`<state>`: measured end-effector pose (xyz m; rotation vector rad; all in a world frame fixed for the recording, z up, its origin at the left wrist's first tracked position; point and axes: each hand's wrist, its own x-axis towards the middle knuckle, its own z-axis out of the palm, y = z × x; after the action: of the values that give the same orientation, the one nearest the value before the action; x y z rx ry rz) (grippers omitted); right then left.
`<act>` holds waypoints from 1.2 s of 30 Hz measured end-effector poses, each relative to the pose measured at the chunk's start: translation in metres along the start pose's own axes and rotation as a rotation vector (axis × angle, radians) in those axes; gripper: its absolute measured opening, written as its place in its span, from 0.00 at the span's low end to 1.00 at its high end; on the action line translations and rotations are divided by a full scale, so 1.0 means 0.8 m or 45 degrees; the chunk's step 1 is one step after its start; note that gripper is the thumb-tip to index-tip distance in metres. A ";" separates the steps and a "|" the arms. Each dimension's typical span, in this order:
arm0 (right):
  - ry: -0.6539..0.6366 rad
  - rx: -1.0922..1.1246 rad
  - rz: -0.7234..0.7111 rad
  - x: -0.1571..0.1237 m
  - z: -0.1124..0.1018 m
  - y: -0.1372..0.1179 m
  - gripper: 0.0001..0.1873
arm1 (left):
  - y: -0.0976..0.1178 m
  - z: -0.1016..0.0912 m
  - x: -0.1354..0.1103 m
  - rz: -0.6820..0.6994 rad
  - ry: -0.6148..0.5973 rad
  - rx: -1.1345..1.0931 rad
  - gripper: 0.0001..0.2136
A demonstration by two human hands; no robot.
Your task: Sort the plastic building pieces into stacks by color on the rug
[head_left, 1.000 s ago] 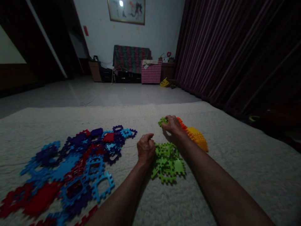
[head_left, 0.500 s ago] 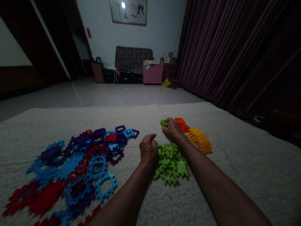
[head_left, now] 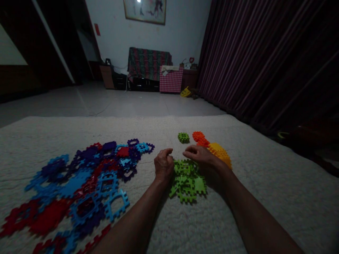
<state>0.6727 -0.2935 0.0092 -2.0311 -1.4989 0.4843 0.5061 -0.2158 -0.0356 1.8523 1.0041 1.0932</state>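
Head view: the left hand (head_left: 163,164) is loosely curled with one finger raised, and whether it has hold of anything is hidden. The right hand (head_left: 198,154) is half open, its bent fingers pointing to nine o'clock, with nothing seen between them. Spread at four o'clock from the left hand and seven o'clock from the right is a loose heap of light-green toothed plastic pieces (head_left: 188,183); the left hand lies at its edge, whether touching I cannot tell. Near the right hand, a small green stack (head_left: 183,137) sits at eleven o'clock, an orange stack (head_left: 199,137) at twelve and a yellow stack (head_left: 221,155) at three. Well off at nine o'clock from the left hand sprawls a mixed pile of blue, red and purple pieces (head_left: 76,183). All of it rests on a pale quilted cover (head_left: 265,155). Beyond, towards twelve, stands a low dark cabinet (head_left: 119,82) with drawer-like fronts, its contents out of sight; a red-and-white checked cloth (head_left: 171,81) hangs beside it, and a purple curtain (head_left: 235,53) fills two o'clock
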 end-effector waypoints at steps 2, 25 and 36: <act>-0.184 -0.013 -0.001 -0.010 -0.007 -0.004 0.20 | 0.001 -0.001 0.000 0.004 0.003 0.010 0.19; 0.295 0.732 -0.061 0.003 0.020 -0.005 0.18 | 0.009 -0.003 0.000 -0.032 0.031 -0.117 0.15; 0.248 0.718 -0.022 0.017 0.047 0.000 0.20 | 0.005 -0.001 -0.001 -0.034 0.118 -0.111 0.14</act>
<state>0.6543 -0.2722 -0.0194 -1.5698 -1.1056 0.6027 0.5060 -0.2178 -0.0319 1.7280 1.0150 1.1975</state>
